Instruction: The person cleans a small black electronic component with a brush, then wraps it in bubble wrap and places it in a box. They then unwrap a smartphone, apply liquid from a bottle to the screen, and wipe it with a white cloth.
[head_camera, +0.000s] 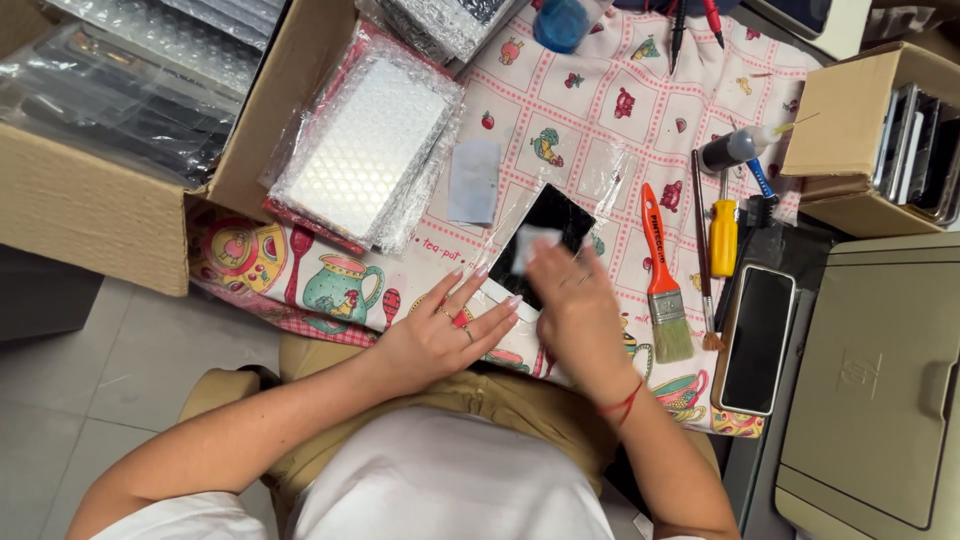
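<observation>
A black phone screen panel (548, 222) lies on the patterned tablecloth (590, 130) near the table's front edge. My left hand (440, 335) rests flat with spread fingers on the panel's lower left corner. My right hand (575, 300) is closed on a small white wipe (537, 240) pressed against the panel's glass. The right hand looks blurred. A clear plastic sleeve (605, 170) lies under and around the panel.
Bubble-wrapped packs (365, 140) sit beside a cardboard box (100, 200) at left. An orange-handled paintbrush (662, 280), a yellow screwdriver (723, 235), a glue bottle (735, 150) and a phone (757, 338) lie at right. Another cardboard box (850, 130) and a grey printer (880, 390) stand far right.
</observation>
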